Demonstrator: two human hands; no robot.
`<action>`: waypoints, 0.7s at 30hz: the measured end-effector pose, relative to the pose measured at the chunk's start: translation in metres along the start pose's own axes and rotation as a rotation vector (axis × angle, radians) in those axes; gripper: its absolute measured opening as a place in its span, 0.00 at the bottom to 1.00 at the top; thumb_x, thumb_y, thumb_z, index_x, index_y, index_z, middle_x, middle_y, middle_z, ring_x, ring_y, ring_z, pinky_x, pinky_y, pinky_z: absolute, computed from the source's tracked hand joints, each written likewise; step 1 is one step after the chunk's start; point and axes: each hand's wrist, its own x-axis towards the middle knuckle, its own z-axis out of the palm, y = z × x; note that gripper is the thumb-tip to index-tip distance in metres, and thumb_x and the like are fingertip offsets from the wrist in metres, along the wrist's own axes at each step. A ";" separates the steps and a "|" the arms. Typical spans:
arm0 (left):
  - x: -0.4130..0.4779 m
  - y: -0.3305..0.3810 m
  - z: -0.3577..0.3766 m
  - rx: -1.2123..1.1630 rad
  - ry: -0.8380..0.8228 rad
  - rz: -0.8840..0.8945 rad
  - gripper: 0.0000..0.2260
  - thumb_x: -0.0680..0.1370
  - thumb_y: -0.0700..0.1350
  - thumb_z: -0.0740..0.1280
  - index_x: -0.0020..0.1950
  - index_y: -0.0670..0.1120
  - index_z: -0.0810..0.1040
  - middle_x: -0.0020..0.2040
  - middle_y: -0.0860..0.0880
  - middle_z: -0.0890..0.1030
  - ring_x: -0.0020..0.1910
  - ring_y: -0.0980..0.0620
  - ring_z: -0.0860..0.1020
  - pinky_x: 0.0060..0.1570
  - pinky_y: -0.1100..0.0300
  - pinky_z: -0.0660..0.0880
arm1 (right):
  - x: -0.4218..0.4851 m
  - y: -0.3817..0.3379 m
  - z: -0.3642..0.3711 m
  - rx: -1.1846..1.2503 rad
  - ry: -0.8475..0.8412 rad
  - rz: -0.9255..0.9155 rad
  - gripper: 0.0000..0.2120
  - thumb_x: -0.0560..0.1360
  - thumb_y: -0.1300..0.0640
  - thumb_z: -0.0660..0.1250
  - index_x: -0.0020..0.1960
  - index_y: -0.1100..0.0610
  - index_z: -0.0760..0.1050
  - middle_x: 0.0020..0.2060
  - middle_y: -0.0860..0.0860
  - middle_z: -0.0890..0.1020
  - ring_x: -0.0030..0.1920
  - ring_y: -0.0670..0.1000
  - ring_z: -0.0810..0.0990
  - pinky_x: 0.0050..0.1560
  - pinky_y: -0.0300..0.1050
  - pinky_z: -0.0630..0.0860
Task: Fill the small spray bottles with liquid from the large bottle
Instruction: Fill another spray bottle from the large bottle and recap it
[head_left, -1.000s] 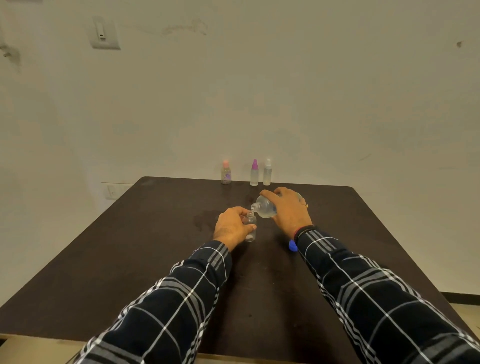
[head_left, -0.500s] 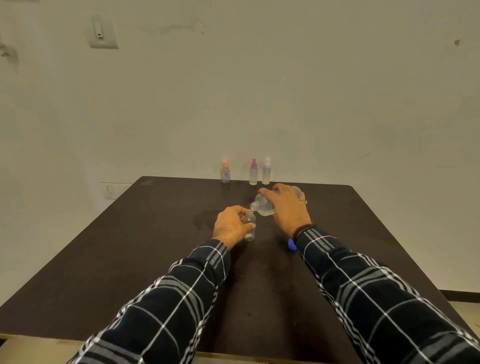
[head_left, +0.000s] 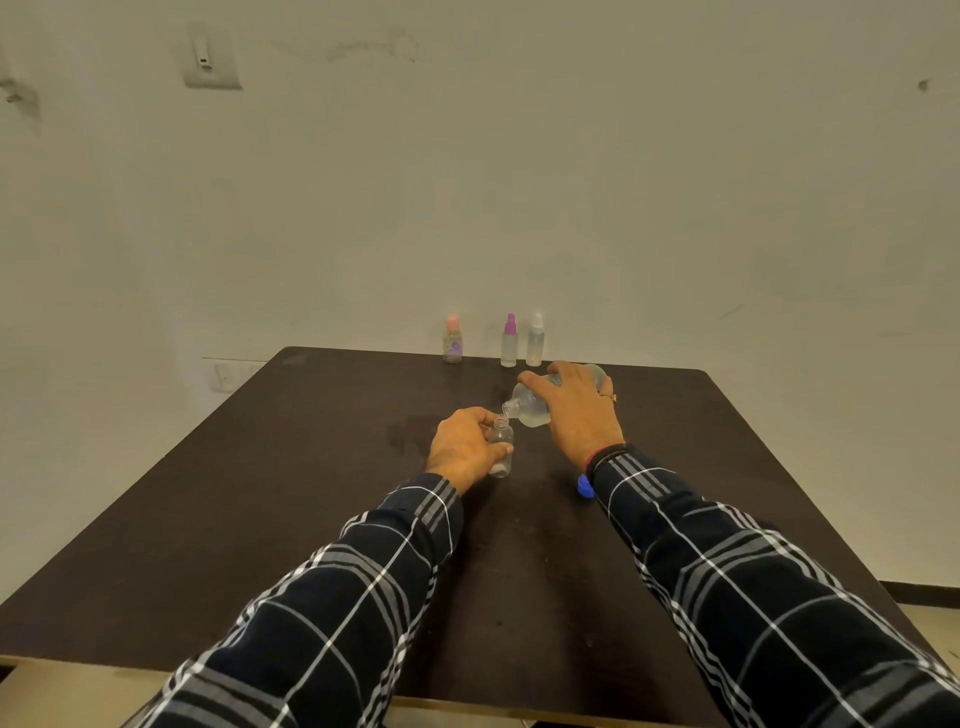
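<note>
Tipped further at frame centre, large bottle (head_left: 532, 404) in clenched right hand (head_left: 579, 410) meets small bottle (head_left: 500, 447) gripped upright by left hand (head_left: 462, 447) on counter (head_left: 260, 493).

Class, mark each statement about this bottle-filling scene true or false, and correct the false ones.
1. The right hand tilts the large bottle toward the small bottle. True.
2. The left hand rests flat on the table. False: it grips the small bottle.
3. Three capped spray bottles stand at the far edge. True.
4. The blue cap is on the large bottle. False: it lies on the table beside the right wrist.
</note>
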 end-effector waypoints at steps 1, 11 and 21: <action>0.000 0.000 0.000 0.003 0.001 0.002 0.20 0.74 0.45 0.77 0.65 0.50 0.79 0.58 0.49 0.83 0.59 0.50 0.80 0.64 0.49 0.77 | 0.000 0.000 0.000 -0.003 -0.001 -0.001 0.28 0.77 0.57 0.67 0.74 0.40 0.64 0.71 0.54 0.66 0.73 0.58 0.63 0.71 0.72 0.56; 0.000 0.000 0.000 0.007 -0.002 -0.003 0.20 0.75 0.44 0.76 0.66 0.49 0.78 0.58 0.49 0.83 0.59 0.49 0.80 0.65 0.49 0.76 | 0.000 -0.001 -0.002 -0.028 0.005 -0.005 0.29 0.77 0.57 0.68 0.74 0.40 0.63 0.71 0.54 0.65 0.74 0.58 0.62 0.72 0.73 0.56; 0.002 -0.002 0.001 0.002 -0.008 -0.002 0.20 0.75 0.44 0.76 0.66 0.49 0.79 0.58 0.48 0.83 0.59 0.49 0.80 0.65 0.48 0.76 | 0.000 -0.001 0.000 -0.046 0.008 -0.005 0.30 0.77 0.57 0.68 0.74 0.40 0.62 0.72 0.54 0.64 0.74 0.58 0.61 0.72 0.73 0.55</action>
